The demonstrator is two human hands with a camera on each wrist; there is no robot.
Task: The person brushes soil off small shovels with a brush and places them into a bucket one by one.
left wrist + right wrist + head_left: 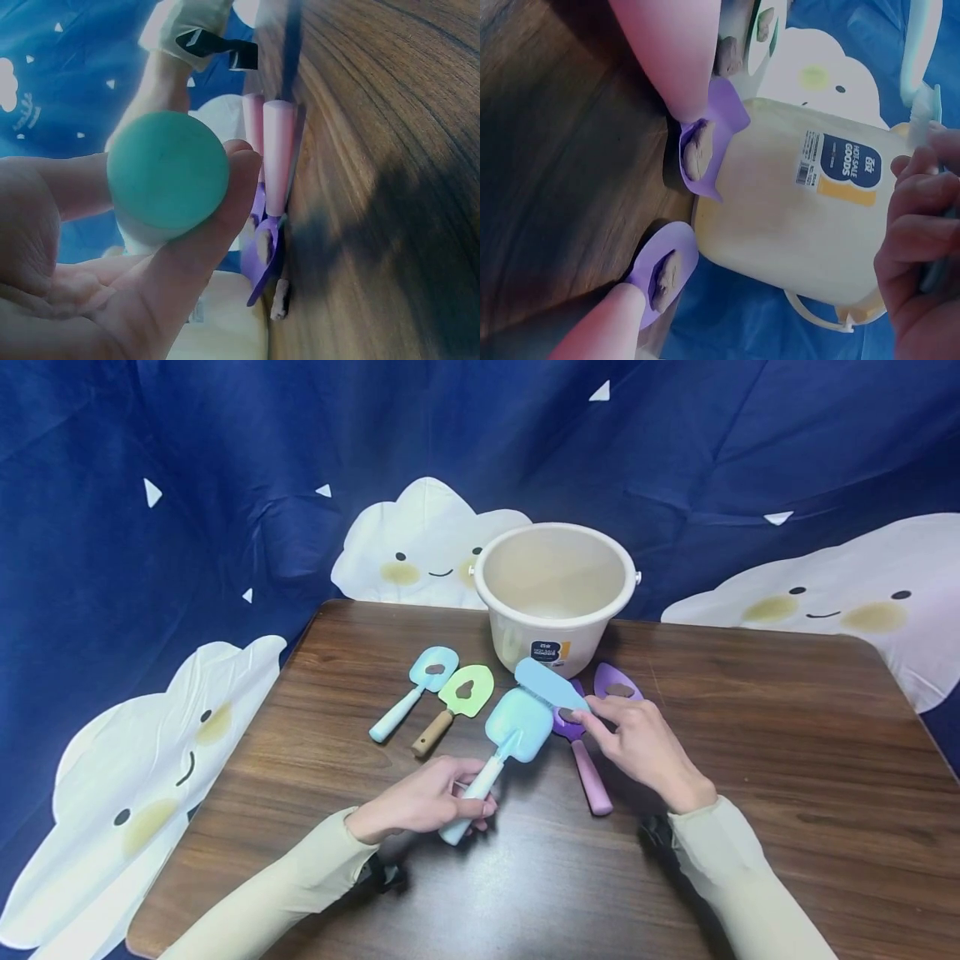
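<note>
My left hand [427,797] grips the pale handle of a light blue toy shovel [519,724], its blade pointing away over the table. The round end of the handle [169,171] faces the left wrist view, between thumb and fingers. In my right hand [648,747] is a light blue brush [547,683], pinched at its near end. Pale bristles [921,112] show on it in the right wrist view. In the head view the brush overlaps the far edge of the shovel's blade, on which no lump shows.
A cream bucket [555,635] stands behind the hands. Left of it lie a smaller blue shovel [396,714] and a green shovel [433,733] with a wooden handle. Two purple shovels with pink handles [592,779] lie by my right hand. These shovels bear brownish lumps [699,150].
</note>
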